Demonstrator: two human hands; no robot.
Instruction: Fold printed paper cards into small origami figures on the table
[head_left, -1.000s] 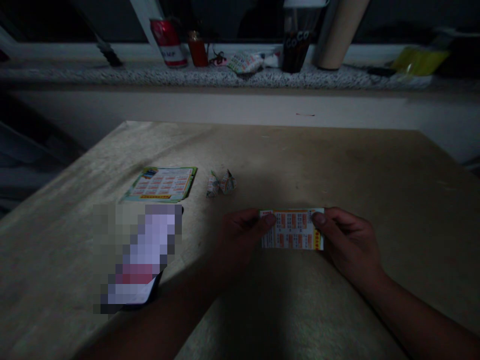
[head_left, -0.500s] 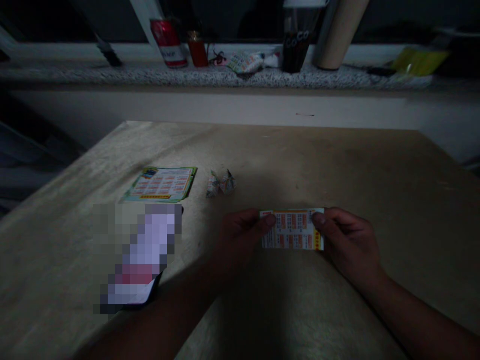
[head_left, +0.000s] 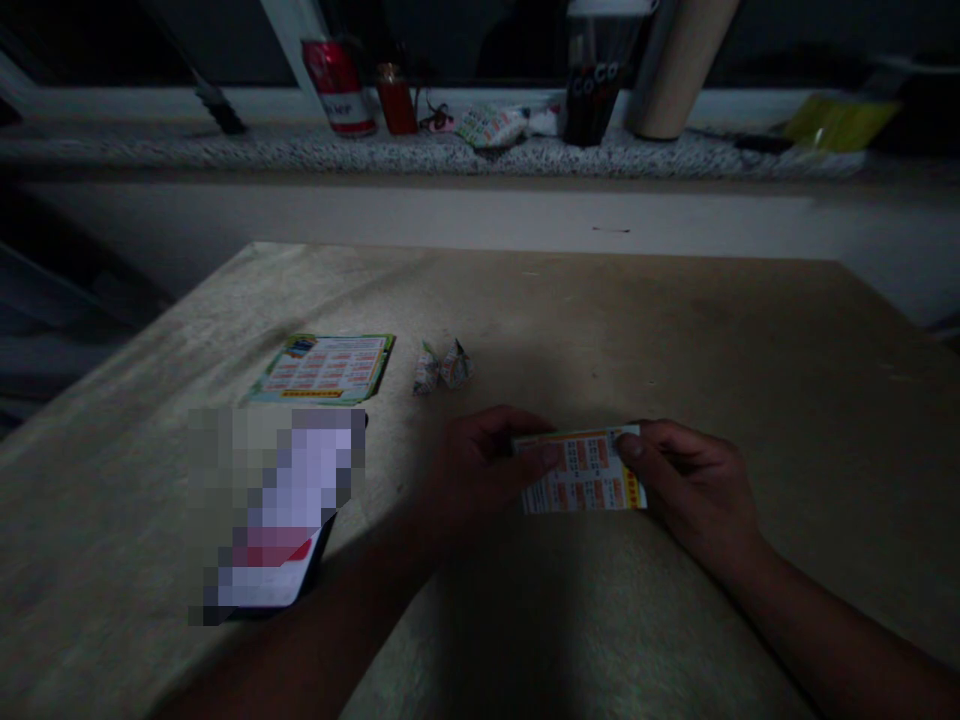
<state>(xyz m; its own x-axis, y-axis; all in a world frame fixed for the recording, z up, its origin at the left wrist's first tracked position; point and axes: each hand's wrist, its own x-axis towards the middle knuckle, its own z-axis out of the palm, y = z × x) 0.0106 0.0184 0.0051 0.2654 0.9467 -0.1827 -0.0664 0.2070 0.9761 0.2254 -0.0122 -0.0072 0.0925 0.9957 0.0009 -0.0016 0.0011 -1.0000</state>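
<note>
Between my two hands is a printed paper card (head_left: 589, 475) with columns of small text, orange blocks and a yellow strip near its right end. My left hand (head_left: 499, 460) pinches its left end, thumb on the printed face. My right hand (head_left: 694, 475) grips the upper right corner, thumb in front and fingers behind. A stack of similar printed cards (head_left: 322, 368) lies flat on the table to the left. Beside the stack sit two small folded paper pieces (head_left: 442, 367) in the same print. A phone (head_left: 300, 510), partly blurred out, lies near my left forearm.
The wooden table (head_left: 675, 330) meets a wall below a speckled windowsill (head_left: 262, 155). On the sill stand a red can (head_left: 339, 88), a small orange-red bottle (head_left: 396, 100), a dark CoCo cup (head_left: 595, 85), a tan cylinder (head_left: 686, 70) and a yellow packet (head_left: 841, 122).
The card has tilted slightly and its left end has dropped a little. My left thumb has slid further onto the card, and my left fingers reach more along its back edge.
</note>
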